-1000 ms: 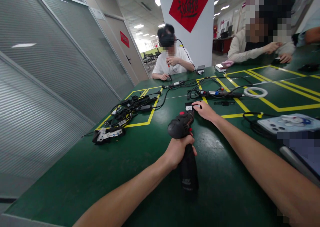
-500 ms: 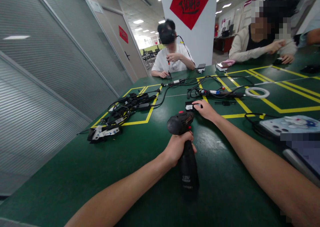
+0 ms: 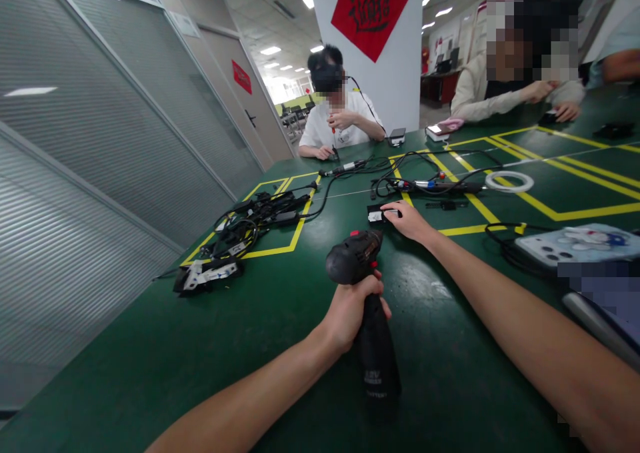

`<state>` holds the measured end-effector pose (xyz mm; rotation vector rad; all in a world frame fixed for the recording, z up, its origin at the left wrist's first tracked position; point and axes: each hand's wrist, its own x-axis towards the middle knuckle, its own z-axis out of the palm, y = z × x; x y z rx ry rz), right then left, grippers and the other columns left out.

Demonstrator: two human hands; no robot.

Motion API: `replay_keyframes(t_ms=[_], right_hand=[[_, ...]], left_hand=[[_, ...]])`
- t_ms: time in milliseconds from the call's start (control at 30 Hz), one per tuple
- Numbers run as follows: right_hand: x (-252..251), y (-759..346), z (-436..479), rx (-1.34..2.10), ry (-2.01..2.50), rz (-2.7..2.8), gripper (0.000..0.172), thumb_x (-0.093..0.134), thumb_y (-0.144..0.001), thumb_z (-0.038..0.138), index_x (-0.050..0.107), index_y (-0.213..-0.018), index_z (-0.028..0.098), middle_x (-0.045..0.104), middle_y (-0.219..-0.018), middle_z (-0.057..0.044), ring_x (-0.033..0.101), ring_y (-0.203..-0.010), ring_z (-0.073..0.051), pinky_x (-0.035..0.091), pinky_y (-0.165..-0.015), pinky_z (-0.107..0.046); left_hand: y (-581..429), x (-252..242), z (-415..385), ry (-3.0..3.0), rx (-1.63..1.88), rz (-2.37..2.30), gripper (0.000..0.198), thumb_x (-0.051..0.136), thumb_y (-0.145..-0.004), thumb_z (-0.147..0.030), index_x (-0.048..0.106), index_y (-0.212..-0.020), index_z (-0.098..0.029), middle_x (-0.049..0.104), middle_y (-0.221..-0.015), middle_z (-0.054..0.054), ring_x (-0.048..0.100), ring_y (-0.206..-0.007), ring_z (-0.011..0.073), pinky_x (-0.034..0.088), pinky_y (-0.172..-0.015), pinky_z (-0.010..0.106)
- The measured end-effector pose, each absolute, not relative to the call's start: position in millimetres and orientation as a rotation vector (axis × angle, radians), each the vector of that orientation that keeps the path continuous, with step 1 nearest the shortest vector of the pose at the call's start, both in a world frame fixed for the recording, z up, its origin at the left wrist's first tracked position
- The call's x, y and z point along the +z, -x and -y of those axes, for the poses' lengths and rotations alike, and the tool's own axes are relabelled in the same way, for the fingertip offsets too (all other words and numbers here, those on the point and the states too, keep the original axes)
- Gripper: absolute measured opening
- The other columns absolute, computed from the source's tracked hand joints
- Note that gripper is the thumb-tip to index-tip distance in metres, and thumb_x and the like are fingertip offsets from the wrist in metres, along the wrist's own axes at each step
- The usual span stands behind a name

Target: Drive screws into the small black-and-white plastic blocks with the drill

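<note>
My left hand (image 3: 350, 312) is wrapped around the grip of a black cordless drill (image 3: 379, 366). The drill stands over the near middle of the table, its rounded back toward me and its front pointing away to the right. Just beyond it, my right hand (image 3: 409, 224) grips a small black box (image 3: 375, 215) with a white label, lying on the table. The fingers cover the box's right part. The drill's front end appears close to the box; whether they touch, I cannot tell.
Tangled black cables (image 3: 260, 216) and a black-and-white part (image 3: 205, 276) lie left on the green table (image 3: 280, 320). A corded electric screwdriver (image 3: 435, 186) and a white ring (image 3: 509, 182) are beyond my right hand. A phone (image 3: 575, 243) lies right. Two people sit across.
The camera view has shifted slightly. The drill sits a little lower and more tilted in my left hand's grip. My right hand stays on the small black box.
</note>
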<state>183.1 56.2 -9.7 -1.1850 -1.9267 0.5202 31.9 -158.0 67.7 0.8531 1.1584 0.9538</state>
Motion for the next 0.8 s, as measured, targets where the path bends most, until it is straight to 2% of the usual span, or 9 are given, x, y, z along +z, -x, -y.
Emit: replay_keyframes(t_ms=[333, 500, 800], right_hand=[[-8.4, -182.6, -52.7, 0.496, 1.163, 1.93, 0.028, 0.053, -0.085, 0.031, 0.069, -0.106, 0.023, 0.062, -0.107, -0.006, 0.058, -0.097, -0.019, 0.041, -0.092, -0.03], [-8.2, -183.3, -49.7, 0.5, 1.137, 1.918, 0.027, 0.053, -0.085, 0.031, 0.07, -0.104, 0.023, 0.063, -0.107, -0.006, 0.058, -0.096, -0.018, 0.041, -0.092, -0.029], [-8.7, -183.1, -50.2, 0.511, 1.13, 1.904, 0.026, 0.054, -0.084, 0.031, 0.071, -0.103, 0.023, 0.064, -0.106, -0.006, 0.059, -0.094, -0.018, 0.041, -0.091, -0.029]], left_hand=[[-34.4, 72.1, 165.5, -0.929, 0.94, -1.189, 0.02, 0.052, -0.071, -0.021, 0.048, -0.09, -0.017, 0.052, -0.051, -0.003, 0.051, -0.043, 0.0119, 0.034, -0.043, 0.022], [-34.9, 73.2, 168.1, -0.991, 0.969, -1.165, 0.019, 0.052, -0.071, -0.02, 0.049, -0.09, -0.017, 0.055, -0.06, -0.003, 0.053, -0.045, 0.011, 0.037, -0.046, 0.023], [-35.3, 74.5, 168.4, -1.016, 0.936, -1.174, 0.019, 0.052, -0.072, -0.02, 0.049, -0.09, -0.017, 0.053, -0.052, -0.003, 0.052, -0.045, 0.0115, 0.037, -0.046, 0.022]])
